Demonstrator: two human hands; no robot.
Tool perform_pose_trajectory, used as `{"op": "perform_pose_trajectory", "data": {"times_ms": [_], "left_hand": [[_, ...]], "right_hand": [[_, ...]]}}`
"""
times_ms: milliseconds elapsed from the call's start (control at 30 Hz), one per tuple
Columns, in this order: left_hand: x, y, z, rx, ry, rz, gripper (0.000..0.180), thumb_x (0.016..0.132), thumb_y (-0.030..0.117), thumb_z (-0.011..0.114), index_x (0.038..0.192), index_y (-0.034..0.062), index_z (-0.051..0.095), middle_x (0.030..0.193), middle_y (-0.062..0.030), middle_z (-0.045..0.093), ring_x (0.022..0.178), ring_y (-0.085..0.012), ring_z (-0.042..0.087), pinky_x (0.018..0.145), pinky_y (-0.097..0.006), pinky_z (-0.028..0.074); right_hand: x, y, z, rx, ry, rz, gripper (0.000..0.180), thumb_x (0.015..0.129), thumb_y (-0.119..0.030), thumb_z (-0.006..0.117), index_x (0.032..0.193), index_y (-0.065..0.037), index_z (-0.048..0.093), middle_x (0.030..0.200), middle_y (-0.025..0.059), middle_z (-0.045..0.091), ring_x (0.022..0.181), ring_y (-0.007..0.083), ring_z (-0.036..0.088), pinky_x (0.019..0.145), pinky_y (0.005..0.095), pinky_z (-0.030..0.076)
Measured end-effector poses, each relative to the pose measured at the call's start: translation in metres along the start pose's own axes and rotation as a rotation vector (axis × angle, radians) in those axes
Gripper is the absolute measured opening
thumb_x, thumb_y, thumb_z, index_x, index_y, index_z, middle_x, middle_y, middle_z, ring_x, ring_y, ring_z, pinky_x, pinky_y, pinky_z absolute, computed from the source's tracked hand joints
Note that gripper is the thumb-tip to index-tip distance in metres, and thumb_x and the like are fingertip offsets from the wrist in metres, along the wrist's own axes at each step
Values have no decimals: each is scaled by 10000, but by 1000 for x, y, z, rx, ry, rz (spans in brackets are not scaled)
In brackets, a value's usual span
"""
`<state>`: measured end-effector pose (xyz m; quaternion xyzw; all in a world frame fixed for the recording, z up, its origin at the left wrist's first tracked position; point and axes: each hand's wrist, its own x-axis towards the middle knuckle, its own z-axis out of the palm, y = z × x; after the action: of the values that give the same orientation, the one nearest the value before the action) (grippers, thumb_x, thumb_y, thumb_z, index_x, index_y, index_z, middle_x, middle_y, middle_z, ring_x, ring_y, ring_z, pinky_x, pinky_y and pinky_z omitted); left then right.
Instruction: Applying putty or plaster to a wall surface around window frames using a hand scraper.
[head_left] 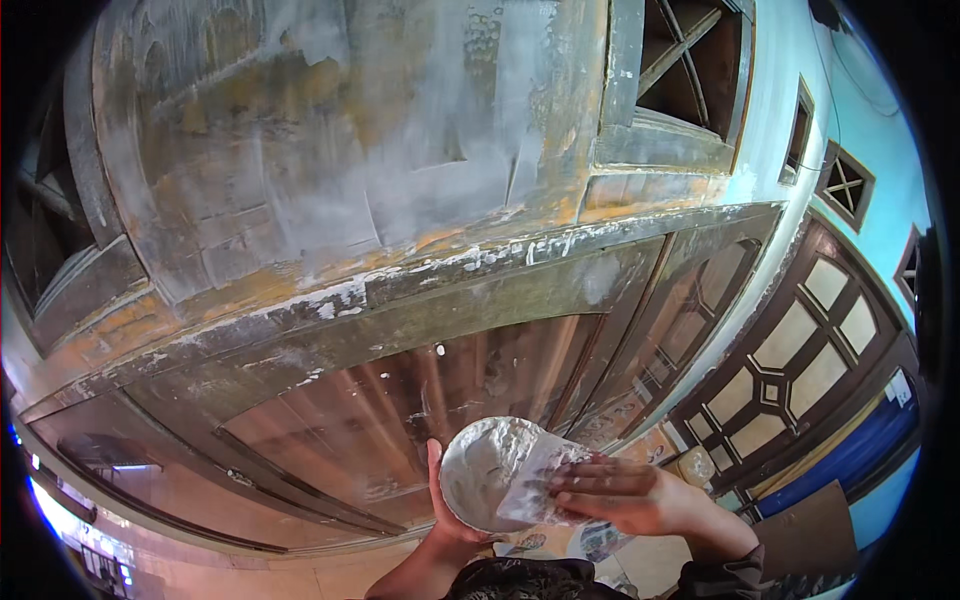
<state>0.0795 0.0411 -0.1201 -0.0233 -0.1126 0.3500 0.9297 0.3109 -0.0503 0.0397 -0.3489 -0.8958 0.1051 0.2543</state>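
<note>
My left hand (447, 500) is wrapped round the left side of a round white tub (458, 462), its thumb pointing up along the outside. Inside the tub lies a lumpy white paste or powder (495, 455). Over the tub's right rim, my right hand (610, 492) grips a translucent plastic bag (530, 480) smeared with white, its fingers lying across it. Part of the bag is covered by those fingers, and its lower contents cannot be made out.
Ahead stands a weathered wooden panel (330, 150) with white patches, above a ledge (400, 280) spotted with white. Below it are glazed wooden doors (400, 410). To the right are a turquoise wall (870, 110), a dark panelled door (790, 350) and a pale container (693, 466).
</note>
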Motion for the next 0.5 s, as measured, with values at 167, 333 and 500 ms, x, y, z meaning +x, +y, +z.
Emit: {"op": "perform_pose_trajectory", "data": {"times_ms": [167, 333, 500], "left_hand": [[22, -8, 12, 31, -71, -97, 955, 906, 840, 314, 1539, 132, 420, 1558, -171, 437, 1420, -482, 382, 1109, -758, 265], [33, -20, 38, 532, 260, 24, 997, 869, 861, 365, 1549, 132, 399, 1603, -178, 363, 1441, -483, 351, 1100, -787, 243], [48, -17, 28, 98, -115, -203, 1002, 830, 889, 385, 1560, 202, 388, 1630, -170, 304, 1474, -477, 292, 1071, -834, 208]], "right_hand": [[-31, 30, 30, 1231, 653, 367, 272, 945, 73, 622, 1216, 66, 644, 1226, 169, 688, 1143, 272, 673, 1012, 432, 533], [-13, 44, 34, 1523, 927, 372, 445, 912, 92, 609, 1347, 54, 521, 1243, 163, 659, 1172, 274, 655, 1036, 445, 521], [-4, 58, 10, 649, 1176, 166, 347, 969, 1, 575, 1305, 80, 548, 1240, 206, 670, 1149, 322, 670, 1022, 473, 520]]}}
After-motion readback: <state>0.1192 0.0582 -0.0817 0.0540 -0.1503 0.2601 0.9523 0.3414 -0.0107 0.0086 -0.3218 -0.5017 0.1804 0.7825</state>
